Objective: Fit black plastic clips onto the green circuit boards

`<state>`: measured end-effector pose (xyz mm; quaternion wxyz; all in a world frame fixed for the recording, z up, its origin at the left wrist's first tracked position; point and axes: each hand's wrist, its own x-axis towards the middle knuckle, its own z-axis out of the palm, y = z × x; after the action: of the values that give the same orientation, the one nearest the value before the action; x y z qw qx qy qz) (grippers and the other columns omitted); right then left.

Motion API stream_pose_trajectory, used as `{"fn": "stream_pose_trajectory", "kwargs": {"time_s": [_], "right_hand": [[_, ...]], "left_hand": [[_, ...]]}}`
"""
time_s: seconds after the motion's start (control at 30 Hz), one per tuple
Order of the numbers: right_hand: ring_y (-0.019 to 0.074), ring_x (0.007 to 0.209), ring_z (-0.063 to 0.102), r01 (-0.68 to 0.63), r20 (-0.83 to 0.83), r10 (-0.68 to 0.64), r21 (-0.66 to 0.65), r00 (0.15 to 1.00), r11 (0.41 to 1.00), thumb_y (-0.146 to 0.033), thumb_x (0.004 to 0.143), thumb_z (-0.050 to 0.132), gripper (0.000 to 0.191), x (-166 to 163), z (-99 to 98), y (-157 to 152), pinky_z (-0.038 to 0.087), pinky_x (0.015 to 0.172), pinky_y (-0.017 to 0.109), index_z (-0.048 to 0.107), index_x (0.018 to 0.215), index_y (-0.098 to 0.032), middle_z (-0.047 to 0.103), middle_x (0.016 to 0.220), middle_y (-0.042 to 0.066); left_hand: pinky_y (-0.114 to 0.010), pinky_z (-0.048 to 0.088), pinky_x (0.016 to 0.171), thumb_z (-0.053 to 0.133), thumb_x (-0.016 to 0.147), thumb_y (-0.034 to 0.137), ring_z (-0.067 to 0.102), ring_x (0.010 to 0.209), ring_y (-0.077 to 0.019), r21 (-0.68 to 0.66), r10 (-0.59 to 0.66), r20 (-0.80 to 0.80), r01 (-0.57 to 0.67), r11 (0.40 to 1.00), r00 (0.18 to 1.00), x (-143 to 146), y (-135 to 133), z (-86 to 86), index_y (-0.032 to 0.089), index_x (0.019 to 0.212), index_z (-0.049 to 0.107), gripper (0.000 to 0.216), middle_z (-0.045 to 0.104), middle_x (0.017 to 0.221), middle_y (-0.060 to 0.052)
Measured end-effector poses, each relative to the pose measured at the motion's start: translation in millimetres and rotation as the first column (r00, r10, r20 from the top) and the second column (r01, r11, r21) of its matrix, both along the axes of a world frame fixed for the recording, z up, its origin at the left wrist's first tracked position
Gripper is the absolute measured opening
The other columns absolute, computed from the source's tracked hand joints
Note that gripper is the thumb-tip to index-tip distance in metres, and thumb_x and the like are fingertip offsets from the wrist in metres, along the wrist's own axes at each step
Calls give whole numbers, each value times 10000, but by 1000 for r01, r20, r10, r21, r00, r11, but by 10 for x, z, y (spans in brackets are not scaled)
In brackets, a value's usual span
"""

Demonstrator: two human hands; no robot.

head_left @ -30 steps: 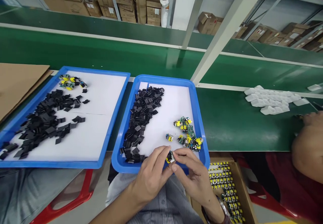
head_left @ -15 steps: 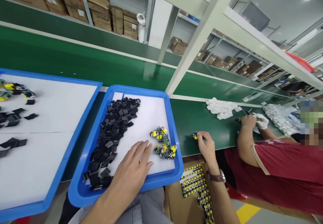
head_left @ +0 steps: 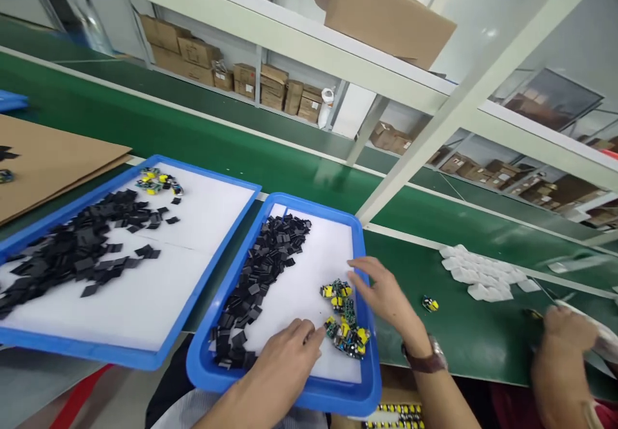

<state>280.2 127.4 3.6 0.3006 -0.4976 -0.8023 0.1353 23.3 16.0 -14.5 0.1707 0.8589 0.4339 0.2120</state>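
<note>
My left hand [head_left: 290, 358] is over the near part of the blue tray [head_left: 371, 377], its fingers curled together; whatever they hold is hidden. Beside its fingertips lies a cluster of small circuit boards with yellow parts [head_left: 345, 316] on the tray's white lining. My right hand [head_left: 383, 294] reaches over the tray's right rim, thumb and fingers apart, with nothing in them. One single circuit board [head_left: 429, 303] rests on the green bench to the right of that hand. Black foam-like squares [head_left: 255, 281] are heaped along the tray's left side.
A larger blue-rimmed tray [head_left: 159, 352] on the left carries more black squares and boards. Brown cardboard [head_left: 53, 158] lies beyond it. White pieces [head_left: 477, 271] sit on the bench near a co-worker's hands [head_left: 572, 329]. A pale frame post [head_left: 410, 152] rises behind the tray. Below, a box holds rows of boards [head_left: 398, 411].
My right hand has let go of a circuit board, now on the bench, and moved left over the tray rim. My left hand's fingers have curled. The view has swung left.
</note>
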Motion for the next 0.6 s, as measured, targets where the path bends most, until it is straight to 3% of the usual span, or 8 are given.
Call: {"fn": "stream_pose_trajectory", "kwargs": {"time_s": [0.1, 0.2, 0.23, 0.33, 0.47, 0.6], "right_hand": [[256, 1058, 718, -221, 59, 226, -79, 972, 972, -305, 989, 681, 200, -657, 17, 194, 578, 973, 406, 766, 1152, -227, 775, 1080, 93], [252, 943, 705, -282, 111, 297, -135, 948, 950, -262, 952, 710, 82, -1073, -55, 398, 578, 885, 374, 765, 919, -212, 750, 916, 69], [245, 891, 693, -280, 125, 299, -149, 946, 948, -253, 941, 713, 128, -1158, -93, 452, 575, 842, 362, 738, 822, -214, 730, 856, 55], [214, 767, 661, -235, 141, 261, -179, 955, 955, -195, 914, 701, 207, -1279, -212, 544, 554, 736, 328, 670, 710, -212, 693, 774, 27], [186, 707, 682, -168, 105, 192, -198, 976, 966, -149, 885, 715, 24, -1244, -293, 530, 547, 657, 292, 720, 878, -172, 732, 830, 37], [191, 762, 701, -154, 64, 168, -177, 984, 972, -194, 930, 699, 34, -1157, -224, 411, 567, 703, 305, 725, 924, -174, 740, 884, 47]], "left_hand": [[-420, 646, 881, 661, 936, 102, 713, 1031, -297, -63, 12, -41, -15, 998, 999, -2, -34, -8, 189, 1168, 705, 251, 723, 1113, -99], [-473, 648, 909, 694, 900, 85, 700, 1059, -322, -60, 53, -49, -56, 997, 997, -14, -50, -39, 161, 1159, 712, 270, 725, 1131, -116], [-490, 647, 919, 699, 889, 77, 697, 1063, -328, -43, 66, -38, -68, 997, 997, -24, -55, -54, 153, 1166, 712, 287, 726, 1138, -122], [-532, 626, 981, 721, 872, 84, 676, 1141, -358, 26, 98, 33, -99, 995, 995, -83, -70, -94, 139, 1244, 691, 378, 718, 1208, -150], [-506, 623, 1010, 680, 918, 106, 664, 1202, -333, 75, 104, 222, -124, 989, 969, -223, -64, -76, 207, 1298, 659, 393, 702, 1271, -127], [-453, 641, 983, 598, 990, 143, 694, 1171, -290, 87, 149, 359, -192, 977, 921, -367, -5, 3, 221, 1309, 642, 332, 698, 1274, -120]]}}
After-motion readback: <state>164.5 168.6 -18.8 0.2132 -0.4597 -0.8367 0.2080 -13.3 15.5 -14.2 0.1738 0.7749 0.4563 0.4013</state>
